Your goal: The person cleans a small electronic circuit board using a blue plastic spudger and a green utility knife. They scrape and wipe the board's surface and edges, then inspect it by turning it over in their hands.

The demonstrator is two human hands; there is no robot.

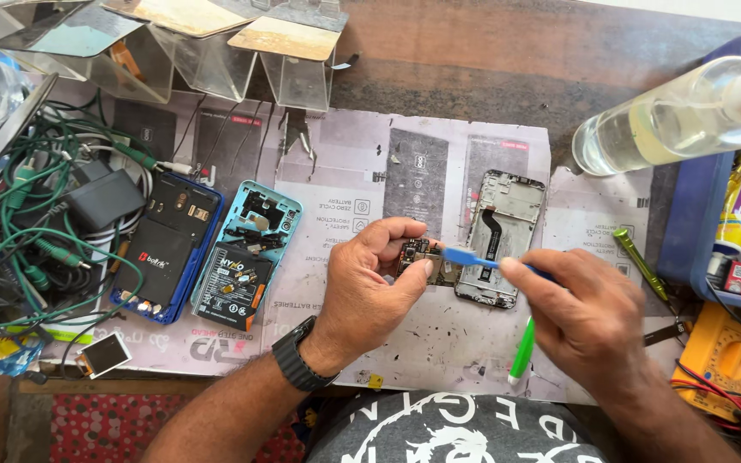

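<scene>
Disassembly looks well advanced in the head view, the only view there is. A gutted phone frame lies face-down on the surface, its back off, with grey metal shielding and a dark flex ribbon running down its middle. The left hand has a small circuit board pinched between thumb and forefinger, held just beside the frame's left edge and above the paper. The board is mottled brown and gold, crowded with tiny components. The right hand has its grip closed around a blue plastic pry tool, flat and blade-like, whose tip touches the board's upper right corner. My judgement: the board is already free of the frame and is being picked at or cleaned; whether anything is left to lift from the frame cannot be told.

Two other opened phones wait to the left: a dark blue one with a black battery showing, and a light blue shell with a loose black battery resting in it. A glossy green stick-like tool lies near the right wrist. A slim olive-green metal screwdriver rests further right. Printed paper sheets, pale and creased, cover the worn wooden top. A clear plastic bottle of pale liquid lies on its side at upper right, a yellow multimeter sits below it, and tangled green cables fill the left.
</scene>
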